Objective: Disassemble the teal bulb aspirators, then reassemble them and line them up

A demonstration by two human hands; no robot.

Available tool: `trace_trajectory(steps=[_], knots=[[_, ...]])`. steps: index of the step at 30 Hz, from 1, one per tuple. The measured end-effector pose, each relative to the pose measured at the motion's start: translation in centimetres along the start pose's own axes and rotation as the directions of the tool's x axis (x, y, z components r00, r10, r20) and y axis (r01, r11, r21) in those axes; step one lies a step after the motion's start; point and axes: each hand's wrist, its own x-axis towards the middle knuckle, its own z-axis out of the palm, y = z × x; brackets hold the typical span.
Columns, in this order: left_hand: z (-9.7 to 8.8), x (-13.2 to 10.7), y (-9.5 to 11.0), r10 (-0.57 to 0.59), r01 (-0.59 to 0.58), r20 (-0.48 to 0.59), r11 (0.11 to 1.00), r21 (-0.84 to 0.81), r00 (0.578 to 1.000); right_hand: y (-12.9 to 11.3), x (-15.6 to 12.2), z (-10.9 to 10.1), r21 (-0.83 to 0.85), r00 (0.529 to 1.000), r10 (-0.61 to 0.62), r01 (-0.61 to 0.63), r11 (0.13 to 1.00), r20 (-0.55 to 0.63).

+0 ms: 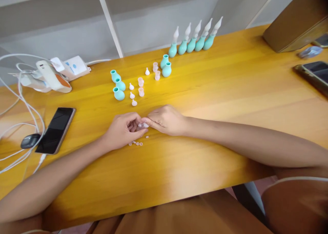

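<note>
My left hand (125, 129) and my right hand (165, 120) meet low over the wooden table. Both close on a small translucent white piece (143, 125), mostly hidden by the fingers. The left thumb and fingers curl around it, and the right thumb presses at its far side. Just below the left hand lie several tiny pale rings (137, 143) and a small pink bit (147, 137). Beyond the hands stand several white cone-shaped tips (132, 95) and several pale pink cup-shaped connectors (141, 92).
Three open teal bulbs (119, 94) sit at left, two more (166, 70) farther right. Several teal bulbs with white tips (191, 44) form a back row. A phone (55, 129), mouse (30, 141), cables and adapters (75, 67) occupy the left; a brown box (294, 20) and another phone (314, 75), the right.
</note>
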Motion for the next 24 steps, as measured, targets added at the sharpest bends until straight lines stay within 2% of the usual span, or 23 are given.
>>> trace_trajectory(steps=[6,10,14,19,24], knots=[[-0.3,0.2,0.4,0.026,-0.025,-0.008,0.997,0.071,1.0,0.1,0.6,-0.2,0.155,0.992,0.106,-0.116,0.981,0.073],[-0.2,0.2,0.5,0.011,-0.011,0.001,0.999,0.052,1.0,0.6,1.1,-0.7,0.259,0.988,0.094,-0.123,0.958,0.123],[0.2,0.3,0.3,-0.024,0.023,-0.033,0.999,-0.023,0.999,0.6,1.2,-0.5,0.339,0.992,0.106,-0.124,0.933,0.07],[0.6,0.2,-0.1,-0.099,0.093,-0.055,0.99,-0.109,0.994,0.1,0.8,0.4,0.299,0.982,0.189,-0.176,0.938,-0.013],[0.5,0.0,0.0,-0.092,0.087,-0.055,0.992,-0.088,0.994,0.0,0.7,0.5,0.238,0.992,0.128,-0.122,0.964,-0.01]])
